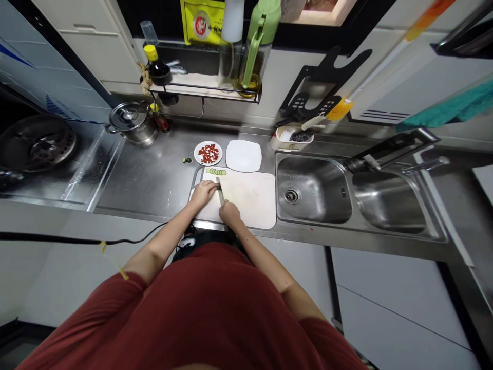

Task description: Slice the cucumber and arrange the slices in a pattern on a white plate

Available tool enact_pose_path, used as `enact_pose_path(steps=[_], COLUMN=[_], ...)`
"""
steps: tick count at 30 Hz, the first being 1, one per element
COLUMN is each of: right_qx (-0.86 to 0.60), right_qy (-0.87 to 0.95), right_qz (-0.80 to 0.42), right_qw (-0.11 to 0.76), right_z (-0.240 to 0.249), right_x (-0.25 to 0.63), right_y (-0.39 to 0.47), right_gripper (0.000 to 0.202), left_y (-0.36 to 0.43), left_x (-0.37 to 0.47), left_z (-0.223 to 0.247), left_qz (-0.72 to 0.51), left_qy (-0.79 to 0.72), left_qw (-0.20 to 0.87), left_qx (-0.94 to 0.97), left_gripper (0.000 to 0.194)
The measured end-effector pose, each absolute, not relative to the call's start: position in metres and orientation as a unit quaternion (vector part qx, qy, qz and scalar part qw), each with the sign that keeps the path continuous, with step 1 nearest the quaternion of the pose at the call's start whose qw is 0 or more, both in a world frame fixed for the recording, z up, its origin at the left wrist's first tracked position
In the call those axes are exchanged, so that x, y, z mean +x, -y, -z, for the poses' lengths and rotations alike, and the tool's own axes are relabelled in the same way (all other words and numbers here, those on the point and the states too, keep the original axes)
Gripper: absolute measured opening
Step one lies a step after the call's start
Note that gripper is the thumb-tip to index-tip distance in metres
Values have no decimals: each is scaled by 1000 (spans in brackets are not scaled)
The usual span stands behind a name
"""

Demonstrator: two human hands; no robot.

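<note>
White under your hands, the cutting board (252, 198) lies flat on the steel bench (142, 177), its handle end toward your left; your right hand (230, 213) is closed around the handle of the knife (221, 191), whose blade points away from you over the left part of the board; your left hand (204, 195) has its fingers drawn together at the small dark green piece (217, 187) beside the blade, though you cannot tell from here whether they pinch it or only press on it. Pale green slices (216, 171) overlap in a short row near the board's far edge, beyond the knife; the round plate (196, 153), holding chopped red pieces (208, 153), sits just past the board's far left part, with the empty white square plate (243, 155) to its right; two small green bits (187, 160) rest on the bench left of the round plate; farther left stands the lidded pot (133, 123), near a bottle with a yellow cap (159, 118); the double sink (314, 192) is set in just right of the board.
</note>
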State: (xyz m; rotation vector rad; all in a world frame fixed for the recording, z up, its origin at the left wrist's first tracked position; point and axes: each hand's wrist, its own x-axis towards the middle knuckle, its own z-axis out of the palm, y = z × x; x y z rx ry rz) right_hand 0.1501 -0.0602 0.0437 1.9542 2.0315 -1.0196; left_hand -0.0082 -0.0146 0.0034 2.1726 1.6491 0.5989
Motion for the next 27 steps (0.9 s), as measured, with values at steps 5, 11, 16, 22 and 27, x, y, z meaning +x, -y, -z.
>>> enact_pose_path(steps=[5, 11, 16, 22, 27], right_qx=[652, 650, 652, 648, 650], right_qy=[-671, -677, -680, -680, -672], right_qz=[343, 336, 329, 337, 348], right_qw=[84, 78, 66, 57, 67], right_z=[-42, -40, -40, -40, -43], right_x=[155, 153, 149, 146, 148], right_y=[73, 72, 62, 51, 53], right_gripper=[26, 25, 25, 26, 28], left_y=[15, 15, 14, 14, 14], left_x=[-8, -8, -8, -8, -8], left_z=[-4, -3, -2, -3, -4], left_qz=[-213, -209, -215, -211, -209], left_qy=[-578, -578, -579, -582, -584], left_qw=[170, 171, 170, 169, 173], left_qx=[769, 770, 768, 767, 765], left_gripper=[28, 28, 28, 28, 28])
